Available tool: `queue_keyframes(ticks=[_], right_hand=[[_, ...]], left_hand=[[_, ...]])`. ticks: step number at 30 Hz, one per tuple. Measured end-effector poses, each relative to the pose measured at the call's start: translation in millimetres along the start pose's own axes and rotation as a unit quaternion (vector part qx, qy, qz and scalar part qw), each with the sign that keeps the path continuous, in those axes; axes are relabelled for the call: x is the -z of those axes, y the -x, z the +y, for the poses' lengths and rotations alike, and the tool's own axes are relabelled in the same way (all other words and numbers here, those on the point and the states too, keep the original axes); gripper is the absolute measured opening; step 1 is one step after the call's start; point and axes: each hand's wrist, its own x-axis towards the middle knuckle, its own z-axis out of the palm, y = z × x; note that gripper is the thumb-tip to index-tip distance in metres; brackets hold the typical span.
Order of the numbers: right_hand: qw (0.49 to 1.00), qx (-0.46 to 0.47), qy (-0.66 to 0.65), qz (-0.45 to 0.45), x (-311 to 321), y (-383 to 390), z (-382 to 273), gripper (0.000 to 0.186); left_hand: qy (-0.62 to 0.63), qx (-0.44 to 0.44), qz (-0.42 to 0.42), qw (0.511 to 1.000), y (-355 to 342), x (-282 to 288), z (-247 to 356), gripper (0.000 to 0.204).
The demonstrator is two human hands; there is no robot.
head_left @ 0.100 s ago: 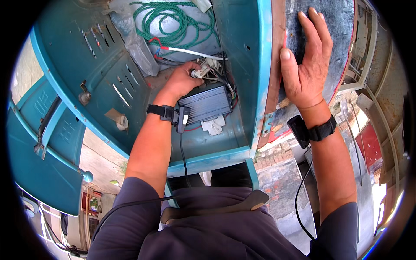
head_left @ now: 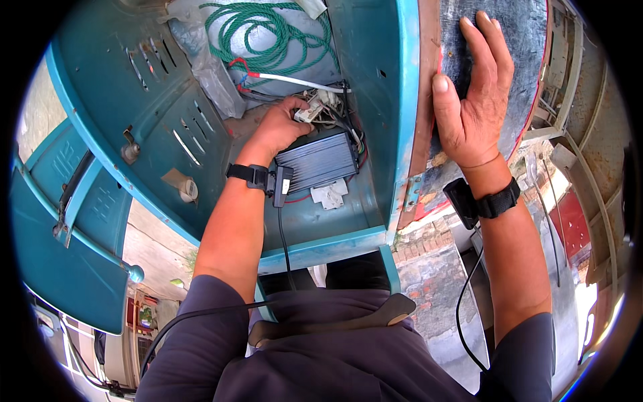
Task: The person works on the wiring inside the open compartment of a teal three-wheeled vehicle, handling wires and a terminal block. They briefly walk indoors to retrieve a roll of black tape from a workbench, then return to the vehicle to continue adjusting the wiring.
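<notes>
Inside a teal metal box, my left hand point(head_left: 276, 128) is closed, thumb and fingers pinching a white plastic connector point(head_left: 307, 112). Several wires point(head_left: 333, 107) bunch up right beside it. Just below lies a black ribbed metal control unit point(head_left: 318, 163), its near left corner close to my wrist strap. My right hand point(head_left: 477, 107) holds nothing; it lies with outstretched fingers on the dark, worn underside of the raised lid point(head_left: 526, 47), thumb apart, near the brown hinge-side strip point(head_left: 429, 87).
A coiled green rope point(head_left: 268, 40) and clear plastic sheeting point(head_left: 221, 87) occupy the box's far end. A white cable point(head_left: 295, 80) crosses below the rope. White scrap point(head_left: 329, 194) sits by the control unit, and a tape roll point(head_left: 188, 190) by the left wall. The box's teal rim point(head_left: 402, 134) stands between my hands.
</notes>
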Motion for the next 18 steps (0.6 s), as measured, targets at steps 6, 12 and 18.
queue_keyframes(ticks=[6,12,18], right_hand=[[1.000,-0.006,0.002,-0.003,0.4,-1.0,-0.6,0.060],[1.000,-0.003,0.013,-0.007,2.4,-1.3,0.4,0.061],[1.000,-0.002,0.021,-0.013,2.9,-2.2,-0.9,0.061]], left_hand=[[0.015,0.009,-0.002,1.000,-1.9,-1.7,-0.1,0.040],[-0.108,0.049,0.025,0.993,-8.9,1.2,5.8,0.041],[-0.261,0.040,0.060,0.963,-10.8,-11.9,7.9,0.048]])
